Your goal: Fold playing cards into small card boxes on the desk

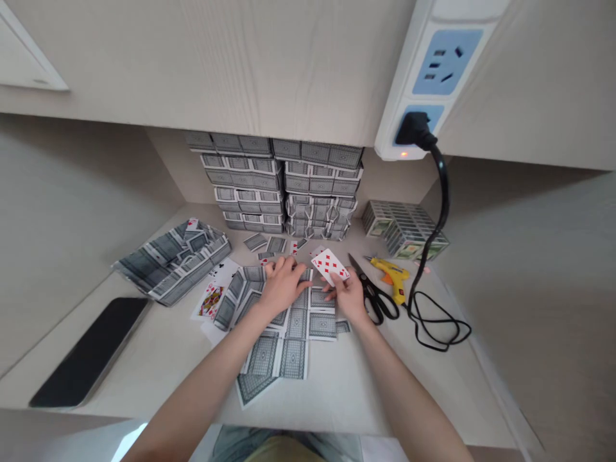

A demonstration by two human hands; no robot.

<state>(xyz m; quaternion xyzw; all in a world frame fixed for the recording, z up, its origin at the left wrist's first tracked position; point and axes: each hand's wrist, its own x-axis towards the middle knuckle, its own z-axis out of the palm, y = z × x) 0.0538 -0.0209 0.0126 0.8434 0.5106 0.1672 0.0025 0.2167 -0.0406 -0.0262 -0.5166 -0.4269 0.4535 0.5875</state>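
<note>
Progress, as far as shows: prob. well along overall, w/ the current piece only part-built. At the back, two columns of grey-and-white boxes made of patterned playing cards look finished, stacked approx. four high. On the L, an open grey card tray has its walls up & loose card pieces inside. The unfinished bit is the grey-backed flat card panel mid-tabletop: rows of cards laid edge to edge, some folded up at the L side, the R side flat. Loose cards & offcuts lie behind & beside it, not yet joined.

L hand rests on the panel's far part, fingers bent; can't tell if they pinch anything. R hand is closed on a white card w/ red diamonds, thumb on its face, held just above the panel's far R corner.

Tools R of the panel: black-handled scissors, then a yellow plastic glue gun. A black rectangular phone lies far L.

Writing: no brand legible anywhere. Held card's corner no. looks like 7, not certain. Labels on the clear-wrapped card packs, back R, too small to read. White power strip w/ blue sockets: no text visible, orange light on.
</note>
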